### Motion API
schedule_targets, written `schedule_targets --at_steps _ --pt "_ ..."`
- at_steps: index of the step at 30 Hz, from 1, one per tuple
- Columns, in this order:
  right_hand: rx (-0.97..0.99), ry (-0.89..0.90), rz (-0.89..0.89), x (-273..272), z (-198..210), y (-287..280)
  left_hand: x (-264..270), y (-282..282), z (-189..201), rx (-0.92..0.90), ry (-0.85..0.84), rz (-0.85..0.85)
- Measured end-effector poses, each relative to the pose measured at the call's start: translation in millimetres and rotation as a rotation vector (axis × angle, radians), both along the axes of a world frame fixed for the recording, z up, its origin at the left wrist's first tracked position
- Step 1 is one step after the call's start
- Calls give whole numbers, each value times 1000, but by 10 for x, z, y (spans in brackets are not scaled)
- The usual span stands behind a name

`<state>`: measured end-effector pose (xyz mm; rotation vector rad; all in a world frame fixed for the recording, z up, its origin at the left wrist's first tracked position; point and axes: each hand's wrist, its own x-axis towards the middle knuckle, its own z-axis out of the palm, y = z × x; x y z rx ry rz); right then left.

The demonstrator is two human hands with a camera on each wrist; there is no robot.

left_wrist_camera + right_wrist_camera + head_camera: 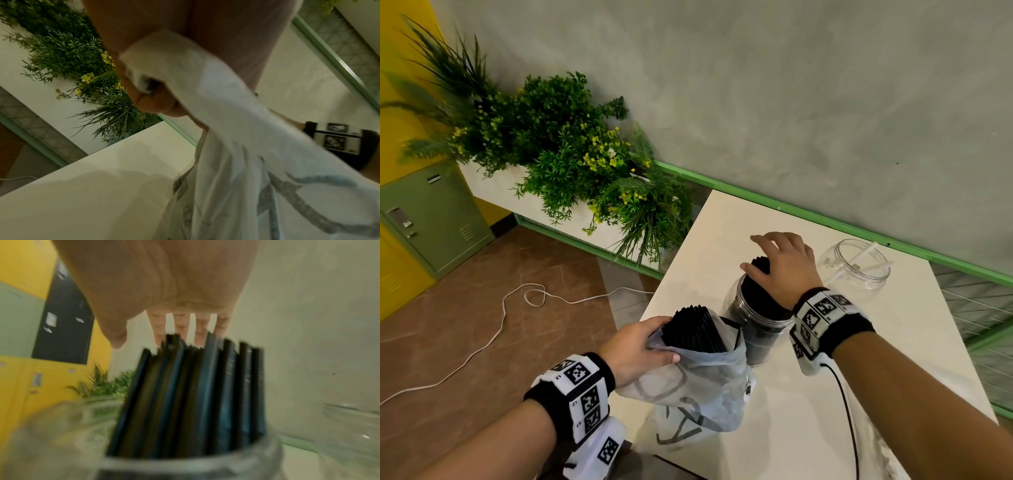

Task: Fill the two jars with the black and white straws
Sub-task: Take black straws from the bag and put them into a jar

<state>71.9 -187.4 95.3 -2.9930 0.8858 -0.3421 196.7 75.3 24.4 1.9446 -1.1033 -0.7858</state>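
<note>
The left hand [635, 347] grips the translucent white plastic bag [700, 383] of black straws [693, 330]. The right hand [782, 265], fingers straight, hovers over the black straws in the clear plastic jar [760, 329], hiding their tips.

Right hand [784, 265]: palm hidden in head view; covers tops of black straws in jar [756, 329]; right wrist view motion-blurred, fingertips [159, 337] partly behind straw ends; contact cannot be told. Left hand [637, 346]: fingers concealed behind plastic bag [698, 387]; left wrist view blurred, bag [236, 129] masking most of the hand. Bag's black straws [693, 330]: lower lengths hidden inside. Clear jar [856, 267]: contents pale, too faint to identify. Black cable [846, 411]: cut off at bottom edge.
</note>
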Motion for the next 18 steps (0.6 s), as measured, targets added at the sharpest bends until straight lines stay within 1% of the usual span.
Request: schedule_targets --at_steps 2,3,4,6,7,9,12,15,18 --pt "46 -236 159 -95 49 236 10 7 -8 -6 20 -2" --pt "111 -296 239 -151 44 376 13 14 -11 -10 25 -4" --pt "206 -292 303 -208 20 531 15 23 -17 -13 25 -8" --pt "422 -182 362 -311 -79 823 17 34 -27 -16 34 -12" --pt "510 -136 353 -351 -150 935 17 34 -33 -19 41 -12" --pt "604 -98 285 -400 -309 1069 7 33 -28 -25 54 -12" --pt "667 -128 161 -417 -488 1131 -20 22 -17 -35 67 -22" --pt "777 -179 54 -402 -567 1097 -57 8 -15 -53 66 -39" --pt "783 -120 37 -365 -578 1045 -86 2 -16 -63 52 -39"
